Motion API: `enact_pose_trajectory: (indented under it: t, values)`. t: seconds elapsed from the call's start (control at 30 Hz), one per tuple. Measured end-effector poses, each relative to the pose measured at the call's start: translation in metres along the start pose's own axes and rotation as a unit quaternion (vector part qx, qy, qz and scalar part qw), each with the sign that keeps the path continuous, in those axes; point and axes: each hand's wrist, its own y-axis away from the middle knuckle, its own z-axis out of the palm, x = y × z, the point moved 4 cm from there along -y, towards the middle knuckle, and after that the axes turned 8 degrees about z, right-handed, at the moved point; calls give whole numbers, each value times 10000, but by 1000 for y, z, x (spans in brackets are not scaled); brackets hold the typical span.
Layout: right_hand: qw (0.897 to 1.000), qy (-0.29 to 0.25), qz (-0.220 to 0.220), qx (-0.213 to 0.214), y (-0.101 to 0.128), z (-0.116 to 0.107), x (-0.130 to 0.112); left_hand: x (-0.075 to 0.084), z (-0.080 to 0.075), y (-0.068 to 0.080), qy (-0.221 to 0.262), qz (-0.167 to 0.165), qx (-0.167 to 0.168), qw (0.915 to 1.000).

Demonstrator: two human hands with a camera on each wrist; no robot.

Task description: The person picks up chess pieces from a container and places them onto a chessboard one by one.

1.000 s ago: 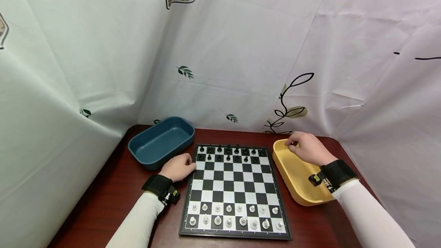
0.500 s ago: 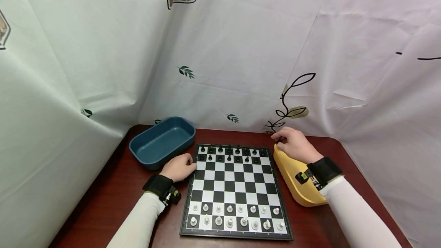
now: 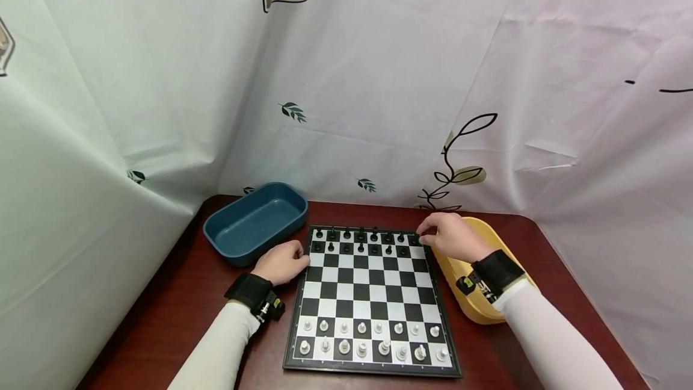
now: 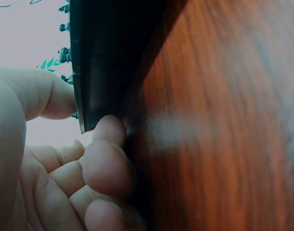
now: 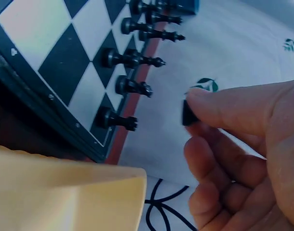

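A black and white chessboard (image 3: 368, 275) lies on the table. Its left edge is held by my left hand (image 3: 280, 262); in the left wrist view the thumb (image 4: 60, 98) is over the edge and the fingers curl at its side. Over the board's far right corner, my right hand (image 3: 455, 236) pinches a small black chess piece (image 5: 188, 114) between thumb and finger, mostly hidden by them. Black pieces stand in two rows at the far end, with a rook (image 5: 117, 119) at the right corner. White pieces (image 3: 384, 348) fill two rows at the near end.
A yellow bin (image 3: 470, 309) stands close along the board's right side, under my right forearm. To the back left is a dark blue bin (image 3: 254, 221), near my left hand. A white patterned cloth (image 3: 379, 107) hangs behind the table.
My right hand has come up out of the yellow bin with the black chess piece and moved left to the board's far corner. The left hand stays in place.
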Motion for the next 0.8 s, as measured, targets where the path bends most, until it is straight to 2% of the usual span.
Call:
enact_pose_trajectory:
  t: [0.13,0.37,0.63,0.8]
  values:
    - [9994,156,65,-307,-2,9,0,1,0,0,27,-8,-14,10000]
    - [9966,545,-210,-580,-5,21,-9,1,0,1,41,7,0,10000]
    - [9917,1104,-487,-451,-8,32,-16,1,-1,0,-5,22,19,10000]
    - [9894,1317,-507,-356,-8,35,-18,1,-1,1,21,13,12,10000]
